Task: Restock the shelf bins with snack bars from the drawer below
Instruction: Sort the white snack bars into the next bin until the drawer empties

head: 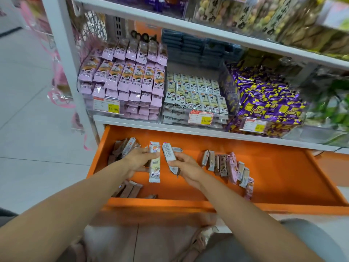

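Note:
The orange drawer [273, 167] stands pulled out below the shelf. My left hand [138, 160] holds a pale snack bar [154, 163] upright over the drawer's left part. Beside it my right hand [186, 168] grips a silver-backed bar [170, 156], tilted, back side up. Loose bars lie behind my left hand [124, 147], at the drawer's front left [128, 190], and in a row of pink and brown bars [229, 168] to the right. Above, a clear bin of pink bars [124, 80] and a bin of pale green bars [196, 93] sit on the shelf.
A bin of purple-and-yellow sweets [268, 103] stands right of the green bars. Dark blue packs [192, 46] are stacked behind. The white shelf edge [170, 127] overhangs the drawer's back. Pink bags [60, 76] hang at the left. My knees are below the drawer front.

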The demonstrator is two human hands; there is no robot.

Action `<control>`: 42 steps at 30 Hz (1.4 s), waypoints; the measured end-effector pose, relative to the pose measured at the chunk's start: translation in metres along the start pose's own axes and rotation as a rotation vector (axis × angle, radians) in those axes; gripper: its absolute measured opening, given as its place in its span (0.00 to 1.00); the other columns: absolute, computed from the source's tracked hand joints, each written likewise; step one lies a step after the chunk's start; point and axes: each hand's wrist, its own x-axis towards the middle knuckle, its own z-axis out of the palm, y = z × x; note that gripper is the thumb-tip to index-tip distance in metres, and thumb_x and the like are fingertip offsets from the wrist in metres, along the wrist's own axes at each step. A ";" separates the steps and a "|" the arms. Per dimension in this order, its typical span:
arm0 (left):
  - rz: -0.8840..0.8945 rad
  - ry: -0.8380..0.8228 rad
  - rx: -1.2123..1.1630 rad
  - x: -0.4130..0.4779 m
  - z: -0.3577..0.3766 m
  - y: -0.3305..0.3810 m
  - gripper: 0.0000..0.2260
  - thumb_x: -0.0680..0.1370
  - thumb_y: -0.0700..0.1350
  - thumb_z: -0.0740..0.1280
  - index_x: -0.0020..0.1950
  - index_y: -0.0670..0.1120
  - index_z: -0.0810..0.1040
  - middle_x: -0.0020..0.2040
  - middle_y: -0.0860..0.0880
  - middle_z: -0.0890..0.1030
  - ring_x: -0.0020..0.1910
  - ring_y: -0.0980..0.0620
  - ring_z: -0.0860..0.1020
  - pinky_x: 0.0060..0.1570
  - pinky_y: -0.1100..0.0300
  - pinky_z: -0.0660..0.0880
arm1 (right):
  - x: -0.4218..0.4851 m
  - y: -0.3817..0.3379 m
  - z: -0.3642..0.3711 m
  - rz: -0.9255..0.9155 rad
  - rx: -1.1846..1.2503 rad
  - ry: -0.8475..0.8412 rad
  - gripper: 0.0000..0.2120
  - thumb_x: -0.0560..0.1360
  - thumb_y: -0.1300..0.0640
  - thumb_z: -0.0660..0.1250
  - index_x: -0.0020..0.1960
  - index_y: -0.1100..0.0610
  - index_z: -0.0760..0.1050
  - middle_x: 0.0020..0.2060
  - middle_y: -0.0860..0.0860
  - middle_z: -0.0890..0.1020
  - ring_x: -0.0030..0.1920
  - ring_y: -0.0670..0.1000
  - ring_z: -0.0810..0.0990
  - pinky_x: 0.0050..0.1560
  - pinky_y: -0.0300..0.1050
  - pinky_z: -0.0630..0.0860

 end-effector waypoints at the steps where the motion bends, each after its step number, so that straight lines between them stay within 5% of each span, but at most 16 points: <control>1: 0.000 0.001 -0.023 -0.003 -0.001 0.001 0.15 0.77 0.45 0.71 0.61 0.40 0.78 0.54 0.42 0.84 0.54 0.45 0.82 0.50 0.52 0.81 | -0.003 -0.002 -0.001 -0.002 0.031 0.005 0.21 0.76 0.67 0.67 0.68 0.59 0.71 0.58 0.56 0.79 0.47 0.50 0.80 0.41 0.40 0.78; 4: 0.009 0.008 -0.092 -0.009 -0.001 0.001 0.08 0.78 0.44 0.70 0.55 0.43 0.78 0.53 0.42 0.84 0.53 0.45 0.82 0.48 0.52 0.81 | -0.012 -0.007 0.001 -0.012 0.106 -0.019 0.21 0.77 0.65 0.67 0.68 0.57 0.70 0.58 0.60 0.79 0.45 0.52 0.81 0.35 0.40 0.77; 7: 0.015 -0.009 -0.138 -0.013 0.001 0.001 0.09 0.79 0.43 0.69 0.57 0.41 0.79 0.53 0.41 0.84 0.52 0.45 0.83 0.46 0.52 0.82 | -0.015 -0.005 0.004 0.001 0.124 -0.032 0.17 0.78 0.64 0.65 0.67 0.60 0.72 0.61 0.63 0.78 0.49 0.54 0.81 0.44 0.47 0.78; 13: 0.020 -0.030 -0.148 -0.018 0.006 0.005 0.07 0.78 0.41 0.70 0.53 0.40 0.79 0.50 0.41 0.85 0.47 0.45 0.84 0.49 0.49 0.82 | -0.031 -0.009 0.002 -0.052 0.162 -0.087 0.10 0.79 0.62 0.64 0.59 0.58 0.77 0.50 0.54 0.83 0.48 0.50 0.82 0.45 0.43 0.79; 16: 0.022 -0.026 -0.155 -0.019 0.007 0.005 0.11 0.77 0.41 0.71 0.57 0.38 0.78 0.48 0.40 0.85 0.47 0.44 0.84 0.47 0.48 0.82 | -0.036 -0.011 0.002 -0.122 0.023 -0.007 0.14 0.76 0.62 0.69 0.60 0.54 0.74 0.57 0.55 0.81 0.55 0.53 0.80 0.53 0.49 0.77; 23: 0.006 -0.009 -0.184 -0.020 0.016 0.007 0.14 0.77 0.42 0.71 0.59 0.37 0.75 0.45 0.40 0.85 0.42 0.45 0.85 0.40 0.51 0.83 | -0.047 -0.012 0.006 -0.331 -0.160 0.079 0.14 0.75 0.63 0.71 0.57 0.52 0.74 0.54 0.50 0.78 0.53 0.48 0.77 0.48 0.37 0.77; 27: -0.005 0.000 -0.186 -0.019 0.016 0.006 0.17 0.77 0.41 0.71 0.62 0.37 0.74 0.48 0.39 0.85 0.44 0.44 0.85 0.38 0.52 0.82 | -0.053 -0.012 0.004 -0.357 -0.166 0.055 0.11 0.78 0.64 0.66 0.58 0.52 0.76 0.58 0.49 0.79 0.56 0.47 0.77 0.44 0.37 0.77; 38: -0.016 0.042 -0.288 -0.028 0.018 0.014 0.27 0.72 0.43 0.76 0.67 0.40 0.71 0.48 0.41 0.85 0.44 0.46 0.85 0.34 0.52 0.81 | -0.060 -0.017 0.005 -0.446 -0.214 0.119 0.14 0.74 0.63 0.71 0.57 0.51 0.76 0.56 0.47 0.81 0.57 0.43 0.78 0.56 0.40 0.77; 42: 0.002 0.081 -0.297 -0.031 0.024 0.026 0.25 0.72 0.42 0.76 0.64 0.41 0.69 0.51 0.40 0.83 0.45 0.44 0.84 0.33 0.49 0.82 | -0.069 -0.023 0.004 -0.487 -0.263 0.114 0.20 0.74 0.58 0.73 0.64 0.50 0.75 0.59 0.48 0.78 0.60 0.47 0.76 0.56 0.41 0.77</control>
